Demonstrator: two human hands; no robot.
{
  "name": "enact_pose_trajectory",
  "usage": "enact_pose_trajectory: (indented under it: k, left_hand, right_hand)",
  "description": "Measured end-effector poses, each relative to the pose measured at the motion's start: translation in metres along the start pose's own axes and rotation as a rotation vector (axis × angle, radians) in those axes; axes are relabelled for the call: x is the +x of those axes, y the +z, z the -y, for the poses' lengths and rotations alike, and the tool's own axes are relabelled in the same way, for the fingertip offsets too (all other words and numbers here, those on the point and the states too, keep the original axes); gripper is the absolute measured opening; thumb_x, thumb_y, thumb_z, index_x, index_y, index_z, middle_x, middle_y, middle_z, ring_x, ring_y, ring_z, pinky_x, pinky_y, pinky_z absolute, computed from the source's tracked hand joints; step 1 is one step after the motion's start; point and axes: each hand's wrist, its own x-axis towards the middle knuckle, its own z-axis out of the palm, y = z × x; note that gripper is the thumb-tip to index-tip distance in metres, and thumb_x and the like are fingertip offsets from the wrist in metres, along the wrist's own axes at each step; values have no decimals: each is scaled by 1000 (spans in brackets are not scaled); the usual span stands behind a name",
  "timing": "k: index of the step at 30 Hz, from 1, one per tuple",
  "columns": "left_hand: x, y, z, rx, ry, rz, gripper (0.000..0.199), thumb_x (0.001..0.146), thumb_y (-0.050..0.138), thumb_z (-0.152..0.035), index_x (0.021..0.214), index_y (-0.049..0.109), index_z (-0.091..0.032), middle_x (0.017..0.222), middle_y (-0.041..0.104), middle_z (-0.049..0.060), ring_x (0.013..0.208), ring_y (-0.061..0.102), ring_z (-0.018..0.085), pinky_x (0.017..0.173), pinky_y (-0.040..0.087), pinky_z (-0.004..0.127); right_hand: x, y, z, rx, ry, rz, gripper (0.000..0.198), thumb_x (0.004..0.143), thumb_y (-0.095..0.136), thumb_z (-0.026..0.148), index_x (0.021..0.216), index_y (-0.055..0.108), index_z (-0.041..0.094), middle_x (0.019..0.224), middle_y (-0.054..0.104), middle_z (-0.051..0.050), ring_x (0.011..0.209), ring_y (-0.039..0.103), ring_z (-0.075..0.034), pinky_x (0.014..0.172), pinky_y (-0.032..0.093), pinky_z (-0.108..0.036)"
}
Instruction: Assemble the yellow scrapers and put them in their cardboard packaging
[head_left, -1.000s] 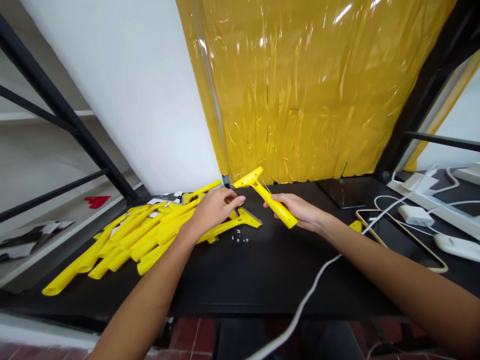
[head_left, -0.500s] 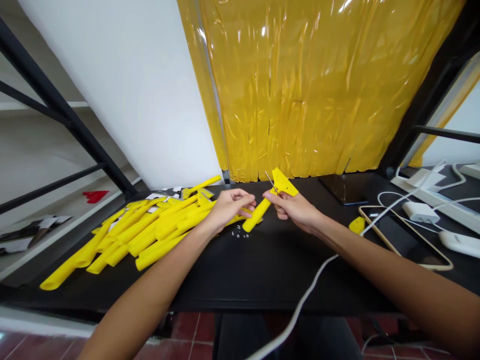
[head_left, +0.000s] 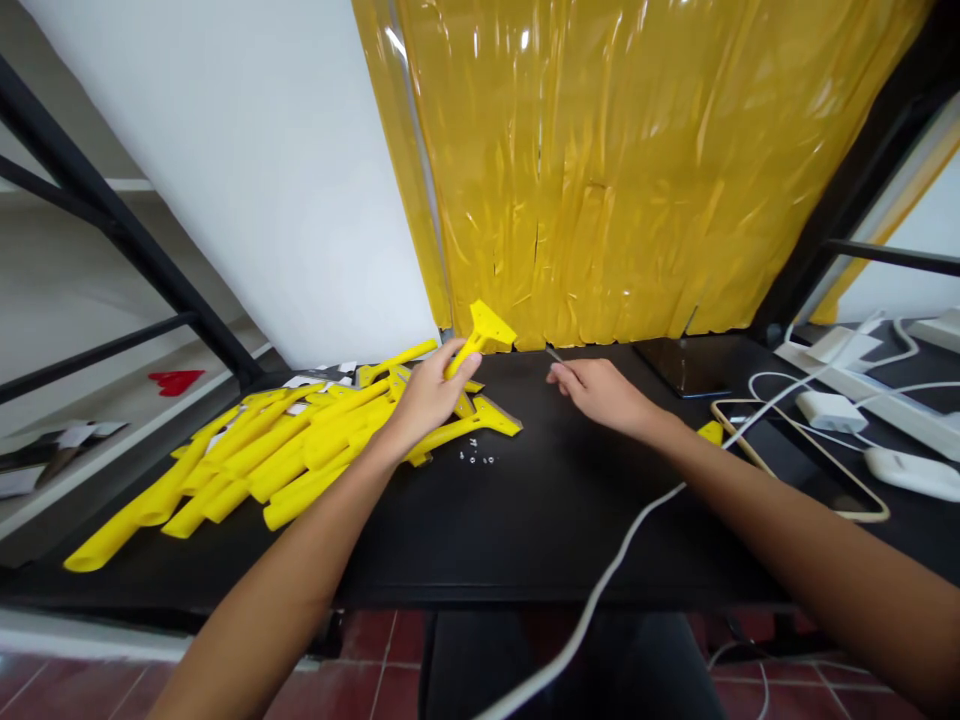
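Presently, in the head view, I have the left hand (head_left: 433, 388) clamped round the handle of a yellow scraper (head_left: 484, 332), raised by the yellow pile (head_left: 300, 440); the right hand (head_left: 604, 396) pinches a thin rod (head_left: 553, 353), apart from it. I judge the step as handling both; the next move calls for steady fingers. Smooth tubular plastic lies near tiny shiny hardware (head_left: 473, 459) on the matte black tabletop (head_left: 525, 540).

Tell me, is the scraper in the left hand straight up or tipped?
Tipped: the scraper slants, its handle in the left hand and its wide head up and toward the picture's right.
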Motion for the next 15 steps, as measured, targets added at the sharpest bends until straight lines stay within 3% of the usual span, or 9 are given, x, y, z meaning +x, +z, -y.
enact_pose_trajectory:
  k: [3,6,11,15]
  left_hand:
    - [4,-7,5,168,-5,-30,37,95,53,-47,115,66,-19,86,71,4,76,66,20,70,49,30]
    - [4,-8,4,291,5,-13,32,95,53,-44,106,67,-18,84,71,5,77,66,21,71,48,32]
    - [1,-5,0,381,137,34,31,97,49,-41,109,67,-20,98,73,8,87,67,24,77,47,34]
    - [-2,-1,1,420,201,104,32,98,48,-40,115,66,-20,112,73,9,101,67,27,87,49,38]
  right_hand:
    - [6,-18,-27,-456,196,169,36,93,57,46,89,75,15,97,71,-17,89,67,-29,71,44,-35]
    - [8,-28,-41,-579,304,279,33,80,72,48,94,76,19,101,73,-15,92,68,-32,68,45,-35]
    - [11,-30,-47,-510,342,262,14,74,75,33,79,75,20,83,73,-10,77,68,-25,63,43,-32]
    - [16,-30,-60,-180,371,300,15,63,81,29,63,71,18,64,67,-4,60,60,-17,56,39,-28]
